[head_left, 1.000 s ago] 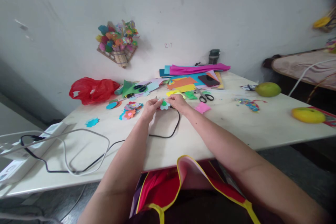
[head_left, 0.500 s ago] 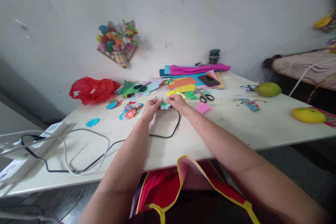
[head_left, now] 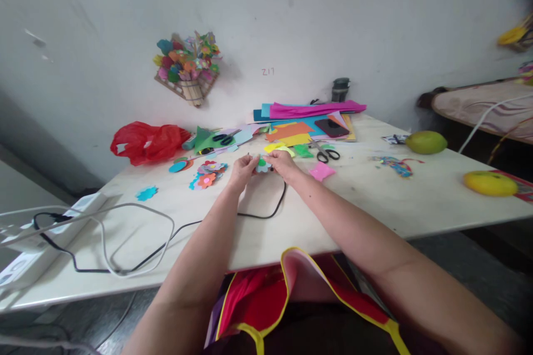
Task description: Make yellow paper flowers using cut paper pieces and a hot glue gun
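1. Left hand now: fingers pinched on the flower, between the surface's front and back edges.
2. Right hand there too, fingertips clamped on its other side!
3. Red bag sits near the back-left corner.

1. A red plastic bag sits crumpled at the back left of the pale table.
2. A white power strip lies along the left edge, with a white cable looping nearby.
3. A colourful bouquet decoration hangs on the wall, left of some red handwritten characters.
4. A dark cup stands upright at the back.
5. On the right lie a green fruit, a small packet just beside it, and a yellow fruit nearer the front.
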`<state>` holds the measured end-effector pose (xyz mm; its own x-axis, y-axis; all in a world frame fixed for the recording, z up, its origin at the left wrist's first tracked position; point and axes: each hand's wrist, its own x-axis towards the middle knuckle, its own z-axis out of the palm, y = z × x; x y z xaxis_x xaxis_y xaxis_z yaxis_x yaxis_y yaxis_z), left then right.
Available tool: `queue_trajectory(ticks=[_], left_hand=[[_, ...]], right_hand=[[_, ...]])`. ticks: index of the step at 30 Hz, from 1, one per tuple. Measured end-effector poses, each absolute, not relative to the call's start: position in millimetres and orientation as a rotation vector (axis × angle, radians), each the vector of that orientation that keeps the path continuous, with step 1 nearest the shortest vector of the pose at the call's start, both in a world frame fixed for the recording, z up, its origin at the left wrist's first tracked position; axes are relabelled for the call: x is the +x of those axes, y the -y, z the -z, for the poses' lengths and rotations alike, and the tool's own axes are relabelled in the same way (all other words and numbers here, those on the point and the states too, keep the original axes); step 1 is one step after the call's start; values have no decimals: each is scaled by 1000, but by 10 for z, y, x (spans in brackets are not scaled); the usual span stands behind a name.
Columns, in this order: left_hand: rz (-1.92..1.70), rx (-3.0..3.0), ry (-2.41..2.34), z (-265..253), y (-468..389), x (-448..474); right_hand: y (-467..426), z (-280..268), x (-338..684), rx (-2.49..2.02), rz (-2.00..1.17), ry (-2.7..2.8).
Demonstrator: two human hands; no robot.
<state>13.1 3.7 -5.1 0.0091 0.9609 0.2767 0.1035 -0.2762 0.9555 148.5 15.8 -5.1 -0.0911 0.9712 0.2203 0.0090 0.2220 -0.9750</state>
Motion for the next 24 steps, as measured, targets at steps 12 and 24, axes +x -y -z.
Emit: queue_trajectory(ticks=[12,24], left_hand=[[-1354,1533,-1092,46,-24,131],[-1350,1442,-1099,52,-38,118]], right_hand=[[-162,52,1482,-989,-1046,1459],[-153,27,1500,-955,-1057,1410]])
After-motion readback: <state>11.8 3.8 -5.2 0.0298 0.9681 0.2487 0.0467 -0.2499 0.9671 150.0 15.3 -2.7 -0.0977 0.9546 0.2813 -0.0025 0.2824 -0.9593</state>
